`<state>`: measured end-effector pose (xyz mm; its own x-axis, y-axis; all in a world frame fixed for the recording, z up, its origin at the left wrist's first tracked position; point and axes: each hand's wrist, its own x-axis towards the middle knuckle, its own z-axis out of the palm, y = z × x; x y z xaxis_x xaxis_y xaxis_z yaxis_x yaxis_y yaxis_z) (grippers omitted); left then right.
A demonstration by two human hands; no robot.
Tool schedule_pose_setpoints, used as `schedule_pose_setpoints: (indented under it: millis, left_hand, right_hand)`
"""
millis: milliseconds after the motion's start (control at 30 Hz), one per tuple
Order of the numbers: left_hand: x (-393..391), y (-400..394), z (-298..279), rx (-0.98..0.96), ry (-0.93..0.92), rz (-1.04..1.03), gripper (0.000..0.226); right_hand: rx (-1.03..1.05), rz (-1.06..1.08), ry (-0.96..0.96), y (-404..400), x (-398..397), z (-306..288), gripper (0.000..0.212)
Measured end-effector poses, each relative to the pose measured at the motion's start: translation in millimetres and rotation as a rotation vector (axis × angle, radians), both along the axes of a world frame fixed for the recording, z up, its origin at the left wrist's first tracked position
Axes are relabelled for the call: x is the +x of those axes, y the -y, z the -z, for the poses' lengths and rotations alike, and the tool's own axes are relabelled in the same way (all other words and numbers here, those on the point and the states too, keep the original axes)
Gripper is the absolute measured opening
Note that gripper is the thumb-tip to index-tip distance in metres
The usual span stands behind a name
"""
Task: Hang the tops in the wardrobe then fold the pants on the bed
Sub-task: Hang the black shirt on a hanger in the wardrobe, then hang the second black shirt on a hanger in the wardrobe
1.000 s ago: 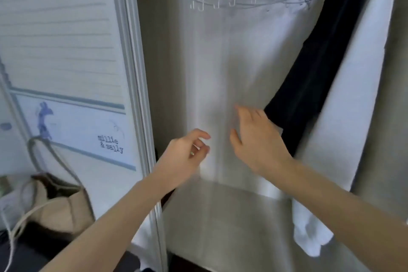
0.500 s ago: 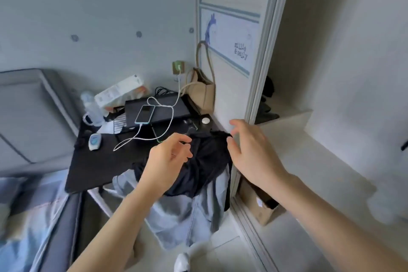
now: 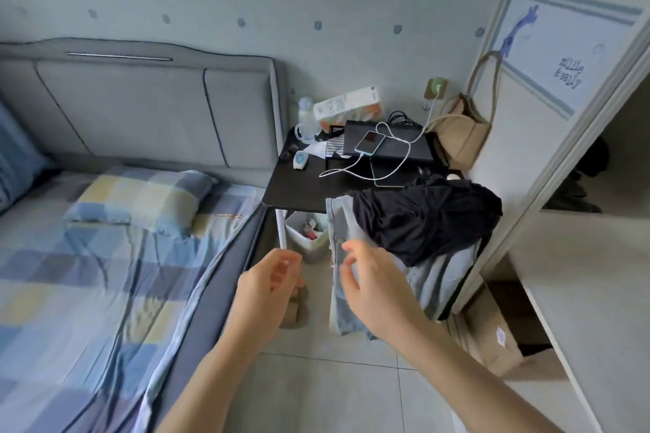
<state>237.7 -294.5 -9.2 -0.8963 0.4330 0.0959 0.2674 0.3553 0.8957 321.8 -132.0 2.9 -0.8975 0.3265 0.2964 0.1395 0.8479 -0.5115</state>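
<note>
Black side table (image 3: 299, 186) w/ phone (image 3: 369, 142) on charge cable, bottle (image 3: 306, 116), box (image 3: 348, 105). Tan bag (image 3: 460, 137) by wall, bin (image 3: 309, 235) under table.

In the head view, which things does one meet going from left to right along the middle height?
Checked pillow → black bedside table → black garment → wardrobe door frame.
</note>
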Motion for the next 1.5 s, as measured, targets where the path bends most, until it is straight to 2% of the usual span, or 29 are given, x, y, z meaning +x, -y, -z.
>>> schedule_pose_setpoints:
  millis: [233, 367, 500, 733, 800, 900, 1033, 1133, 1200, 1267, 1400, 1467, 1500]
  left_hand:
    - [6, 91, 29, -0.033, 0.065, -0.069, 0.025]
    - [5, 121, 37, -0.118, 0.093, -0.004, 0.02]
    - [-7, 115, 38, -0.142, 0.086, 0.05, 0.02]
    - [-27, 39, 41, -0.147, 0.131, 0.133, 0.02]
    - [-36, 2, 42, -0.179, 0.133, 0.159, 0.018]
    - [-53, -56, 46, -0.2, 0.156, 0.189, 0.013]
    - [-81, -140, 58, -0.221, 0.273, 0.158, 0.014]
    - [-99, -190, 69, -0.242, 0.337, 0.133, 0.028]
    - [-106, -215, 77, -0.25, 0.414, 0.12, 0.03]
    - [-108, -228, 79, -0.262, 0.475, 0.124, 0.017]
    - [-111, -244, 81, -0.187, 0.638, 0.076, 0.028]
    - [-112, -250, 77, -0.017, 0.858, 0.018, 0.023]
    - [-114, -253, 73, 0.116, 1.018, -0.021, 0.035]
  right_hand:
    - [0.011, -0.078, 0.005, 87, -12, 17, 0.034]
    - [-0.046, 0.013, 0.063, 115, -10, 26, 0.035]
    - [-0.071, 0.104, 0.085, 107, -5, 34, 0.033]
    - [-0.055, 0.22, 0.154, 26, -1, 40, 0.033]
    - [-0.064, 0.276, 0.167, -23, -10, 40, 0.033]
    - [-0.217, 0.423, 0.169, -113, -37, 36, 0.04]
    - [-0.306, 0.607, 0.182, -210, -77, 39, 0.053]
    - [-0.195, 0.609, 0.344, -241, -102, 54, 0.055]
    - [-0.088, 0.638, 0.352, -250, -110, 62, 0.036]
    - [-0.041, 0.599, 0.273, -252, -110, 63, 0.013]
    - [-0.214, 0.334, 0.041, -246, -92, 47, 0.006]
    - [-0.307, 0.113, -0.023, -224, -75, 27, 0.009]
    - [-0.354, -0.009, -0.009, -211, -66, 20, 0.01]
